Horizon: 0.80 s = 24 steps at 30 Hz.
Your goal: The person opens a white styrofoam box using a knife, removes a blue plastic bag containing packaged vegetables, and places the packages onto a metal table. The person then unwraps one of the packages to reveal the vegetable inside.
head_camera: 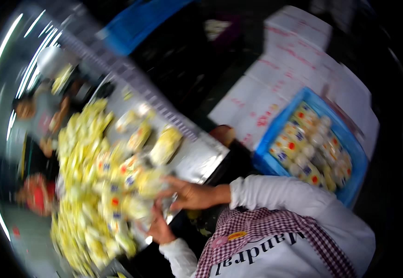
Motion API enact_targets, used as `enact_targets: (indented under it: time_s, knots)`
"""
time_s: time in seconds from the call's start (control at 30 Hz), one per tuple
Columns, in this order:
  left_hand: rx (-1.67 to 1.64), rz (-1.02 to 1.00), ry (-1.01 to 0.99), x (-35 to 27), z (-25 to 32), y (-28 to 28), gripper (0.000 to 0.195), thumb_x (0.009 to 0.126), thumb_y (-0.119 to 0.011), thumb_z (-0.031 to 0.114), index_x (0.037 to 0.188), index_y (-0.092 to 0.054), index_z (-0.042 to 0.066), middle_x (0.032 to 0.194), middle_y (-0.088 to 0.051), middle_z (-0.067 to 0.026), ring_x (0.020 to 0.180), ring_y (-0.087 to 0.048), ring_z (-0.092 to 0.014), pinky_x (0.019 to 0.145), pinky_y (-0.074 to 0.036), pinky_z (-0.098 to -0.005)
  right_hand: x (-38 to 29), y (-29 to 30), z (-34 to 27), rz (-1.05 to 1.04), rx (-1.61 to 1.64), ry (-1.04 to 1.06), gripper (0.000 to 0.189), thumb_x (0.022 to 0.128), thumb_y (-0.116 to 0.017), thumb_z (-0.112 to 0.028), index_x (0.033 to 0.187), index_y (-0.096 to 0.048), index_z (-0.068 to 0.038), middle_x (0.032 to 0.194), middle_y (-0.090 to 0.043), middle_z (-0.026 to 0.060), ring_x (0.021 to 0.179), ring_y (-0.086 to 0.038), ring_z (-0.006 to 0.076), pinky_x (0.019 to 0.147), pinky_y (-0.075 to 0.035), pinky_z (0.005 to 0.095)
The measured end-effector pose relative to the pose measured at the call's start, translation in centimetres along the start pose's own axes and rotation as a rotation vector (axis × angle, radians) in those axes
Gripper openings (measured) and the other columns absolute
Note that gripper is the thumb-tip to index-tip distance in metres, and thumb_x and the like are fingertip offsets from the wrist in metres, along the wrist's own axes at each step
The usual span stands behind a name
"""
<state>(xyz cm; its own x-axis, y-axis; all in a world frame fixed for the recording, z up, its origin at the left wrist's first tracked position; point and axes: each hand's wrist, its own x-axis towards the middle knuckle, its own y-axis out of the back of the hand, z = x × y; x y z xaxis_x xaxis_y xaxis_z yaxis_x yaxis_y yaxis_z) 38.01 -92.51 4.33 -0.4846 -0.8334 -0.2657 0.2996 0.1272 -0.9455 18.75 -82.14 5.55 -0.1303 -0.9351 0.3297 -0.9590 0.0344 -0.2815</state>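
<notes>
My right hand (191, 193) reaches over the near edge of a metal table (191, 158), fingers apart and beside a pale yellow wrapped cabbage (151, 182). Below it, my left hand (160, 227) is raised at the edge, next to another wrapped cabbage (137, 208). Blur hides whether the left fingers grip anything. Printed clear packs of cabbage (113, 201) lie just beyond both hands. Further off spreads a big heap of loose yellow-green cabbages (80, 149). A single plump cabbage (166, 144) rests on the metal to the right of the heap.
A blue crate (262, 158) of printed vegetable packs (300, 135) stands at my right on flattened white cardboard (246, 93) with red print. Across the table are a person in a grey top (43, 114) and another in red (41, 194). A blue sheet-like thing (135, 24) lies beyond.
</notes>
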Motion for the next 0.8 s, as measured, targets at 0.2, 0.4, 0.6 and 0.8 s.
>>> enact_targets:
  time_s: [0.2,0.4,0.6,0.8]
  knots:
    - [1.152,0.186,-0.398,7.0,-1.0,0.0,0.068,0.084,-0.060,0.021,0.141,-0.026,0.007,0.145,-0.020,-0.0142,0.133,-0.018,-0.035,0.097,-0.042,-0.0460,-10.7,5.7,-1.3,0.542,-0.337,-0.090,0.032,0.081,-0.069,-0.024,0.109,-0.061,-0.010,0.071,-0.057,0.0022,0.065,-0.055,0.0121,0.061,-0.045,0.0284]
    - [1.683,-0.555,-0.468,8.3,-23.1,-8.4,0.056,0.087,-0.054,0.021,0.135,-0.033,0.005,0.135,-0.032,-0.0138,0.124,-0.030,-0.031,0.095,-0.043,-0.0417,-36.3,12.7,-7.4,1.662,-0.489,-0.431,0.028,0.077,-0.074,-0.023,0.094,-0.066,-0.002,0.084,-0.067,0.0091,0.076,-0.062,0.0136,0.068,-0.050,0.0306]
    - [1.674,-1.023,-0.025,-0.8,-36.3,-8.4,0.042,0.090,-0.047,0.020,0.127,-0.043,0.002,0.120,-0.048,-0.0133,0.111,-0.047,-0.026,0.092,-0.045,-0.0356,-54.9,6.5,-7.1,2.179,-0.577,-0.469,0.035,0.086,-0.064,-0.029,0.108,-0.061,-0.001,0.090,-0.067,0.0115,0.081,-0.063,0.0192,0.075,-0.049,0.0330]
    - [1.671,-0.738,0.849,-5.9,-39.2,1.4,0.038,0.094,-0.042,0.019,0.126,-0.046,0.001,0.121,-0.056,-0.0123,0.110,-0.055,-0.024,0.093,-0.044,-0.0328,-54.6,9.1,-4.2,2.259,-0.153,-0.240,0.038,0.089,-0.062,-0.023,0.119,-0.054,-0.002,0.106,-0.061,0.0086,0.095,-0.057,0.0143,0.081,-0.047,0.0297]
